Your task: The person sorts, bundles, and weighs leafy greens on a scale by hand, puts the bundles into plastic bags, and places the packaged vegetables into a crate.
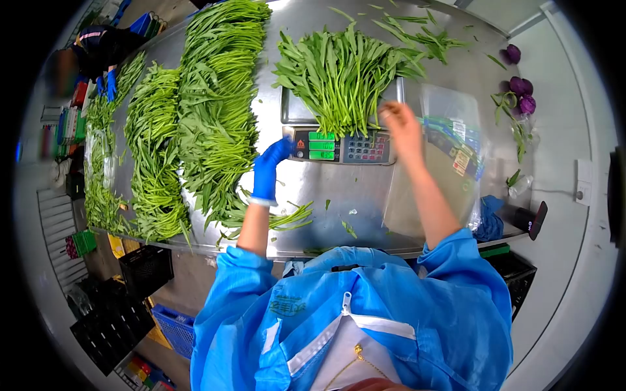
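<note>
Greens point(218, 111) lay in 3 long rows across the left part of the steel table point(352, 195), a co-worker's blue-gloved hands point(111, 85) near the leftmost row. To the right of the rows, the person's left hand point(270, 168), also in a blue glove, had its fingertips at the left corner of the scale point(385, 149); nothing showed in its grasp, and how far it was open could not be told. A bunch of leafy stems point(339, 78) rested on the scale's tray, cut ends toward the person, just over the edge of the panel with its 3 green-lit readouts. Beside the bunch's right side, the bare right hand point(402, 124) was blurred; its opening and any touch were unclear. Farther right lay clear printed bags point(450, 156), then a blue cloth point(489, 218) and purple vegetables point(521, 86).
</note>
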A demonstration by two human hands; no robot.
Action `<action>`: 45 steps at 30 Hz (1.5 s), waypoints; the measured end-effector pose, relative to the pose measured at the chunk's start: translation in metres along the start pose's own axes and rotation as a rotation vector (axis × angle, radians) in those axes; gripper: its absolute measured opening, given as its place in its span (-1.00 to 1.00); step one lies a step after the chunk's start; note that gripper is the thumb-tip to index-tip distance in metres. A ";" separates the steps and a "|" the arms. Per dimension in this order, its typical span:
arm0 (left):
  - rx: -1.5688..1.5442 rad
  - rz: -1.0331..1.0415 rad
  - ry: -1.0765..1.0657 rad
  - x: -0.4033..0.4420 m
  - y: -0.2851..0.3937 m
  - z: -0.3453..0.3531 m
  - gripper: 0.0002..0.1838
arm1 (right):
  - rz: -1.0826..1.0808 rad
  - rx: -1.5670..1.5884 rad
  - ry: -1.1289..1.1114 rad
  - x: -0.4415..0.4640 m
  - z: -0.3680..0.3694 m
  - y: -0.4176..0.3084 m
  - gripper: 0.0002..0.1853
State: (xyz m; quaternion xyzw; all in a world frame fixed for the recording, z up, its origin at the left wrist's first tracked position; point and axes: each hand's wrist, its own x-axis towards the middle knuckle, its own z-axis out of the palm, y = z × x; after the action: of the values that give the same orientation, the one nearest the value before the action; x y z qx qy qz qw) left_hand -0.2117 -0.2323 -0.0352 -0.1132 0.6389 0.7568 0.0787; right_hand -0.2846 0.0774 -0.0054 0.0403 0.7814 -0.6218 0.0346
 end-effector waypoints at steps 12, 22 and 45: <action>0.121 -0.171 0.244 0.174 -0.002 0.110 -0.20 | 0.230 -0.124 0.040 0.088 0.090 0.024 -0.13; -0.016 0.309 0.006 0.027 0.029 0.278 -0.35 | -0.259 0.075 0.400 -0.053 -0.048 -0.012 -0.23; 0.564 0.048 -0.167 -0.099 -0.160 0.330 -0.76 | 0.403 -0.232 0.345 -0.212 -0.227 0.183 -0.67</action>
State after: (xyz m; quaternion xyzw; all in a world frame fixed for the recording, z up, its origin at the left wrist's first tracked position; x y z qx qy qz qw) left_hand -0.0975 0.1223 -0.1085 -0.0090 0.8178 0.5578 0.1412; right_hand -0.0557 0.3350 -0.1094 0.2959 0.8178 -0.4929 0.0284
